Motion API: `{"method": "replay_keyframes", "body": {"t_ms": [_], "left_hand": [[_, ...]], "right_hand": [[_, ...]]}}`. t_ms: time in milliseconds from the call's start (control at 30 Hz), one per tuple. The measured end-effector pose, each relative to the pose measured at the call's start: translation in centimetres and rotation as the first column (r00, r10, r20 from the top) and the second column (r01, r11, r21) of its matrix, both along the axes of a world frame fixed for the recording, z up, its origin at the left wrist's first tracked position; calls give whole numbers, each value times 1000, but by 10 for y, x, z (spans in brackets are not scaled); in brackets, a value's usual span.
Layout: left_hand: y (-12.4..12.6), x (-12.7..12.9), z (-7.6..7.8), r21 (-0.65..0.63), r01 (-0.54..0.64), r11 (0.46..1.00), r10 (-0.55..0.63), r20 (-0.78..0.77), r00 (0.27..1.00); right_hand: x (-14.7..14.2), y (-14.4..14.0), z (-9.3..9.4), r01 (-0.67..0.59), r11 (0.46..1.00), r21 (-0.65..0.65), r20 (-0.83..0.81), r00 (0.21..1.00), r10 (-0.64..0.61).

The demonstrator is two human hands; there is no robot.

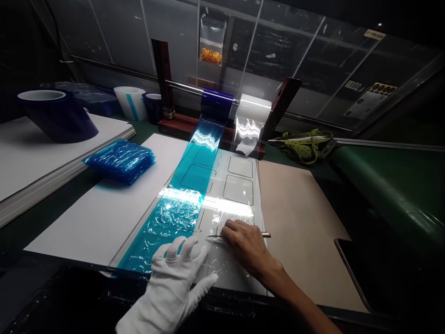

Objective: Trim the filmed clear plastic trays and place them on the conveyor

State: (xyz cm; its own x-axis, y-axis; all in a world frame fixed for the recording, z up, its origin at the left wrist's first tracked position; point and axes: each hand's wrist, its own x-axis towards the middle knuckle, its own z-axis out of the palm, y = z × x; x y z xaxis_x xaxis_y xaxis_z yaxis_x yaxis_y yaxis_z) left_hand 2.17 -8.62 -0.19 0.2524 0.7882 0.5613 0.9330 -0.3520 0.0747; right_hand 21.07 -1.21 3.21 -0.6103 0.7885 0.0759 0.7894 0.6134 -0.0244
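Observation:
My left hand [179, 273] wears a white glove and rests with its fingers apart near the lower right edge of a blue film strip [198, 176]. The strip runs down from a dark blue roll [217, 102] over a glossy clear sheet [227, 266] with rounded rectangles outlined beneath. My bare right hand [245, 241] is closed on a slim craft knife [265, 234], its pointed blade aimed left just beyond my left fingertips. Whether the tip touches the sheet, I cannot tell. Beside the blue roll, a clear film roll [253, 109] shares the same metal rod.
A dark red stand [163, 74] carries the rod. On the left are a pile of blue film pieces [121, 160], a paper stack [21, 153] and a large blue roll [57, 116]. A brown board [299, 218] and a phone [365, 264] lie right.

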Motion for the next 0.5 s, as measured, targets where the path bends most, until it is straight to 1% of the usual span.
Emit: {"method": "replay_keyframes", "body": {"t_ms": [133,200,267,367,400,467,500], "left_hand": [[0,-1,-3,-39,7,999,-6,10,1000],[-5,-3,-7,-97,18,995,-17,10,1000],[-14,-3,-15,-120,42,992,-41,12,999],[-28,-1,-28,-48,73,996,-73,19,997],[-31,0,-31,-9,65,998,-65,22,998],[-33,2,-33,66,74,995,-77,38,996],[-32,3,-31,97,98,990,-104,58,993]], "right_hand": [[33,-7,4,47,999,-20,20,999,-46],[55,-12,6,85,996,-19,32,996,-84],[79,-18,6,130,991,-16,58,990,-129],[116,-32,4,216,976,16,118,969,-216],[127,-37,2,244,969,33,123,961,-246],[144,-49,0,292,955,43,92,951,-295],[150,-56,0,311,950,30,60,948,-313]]}}
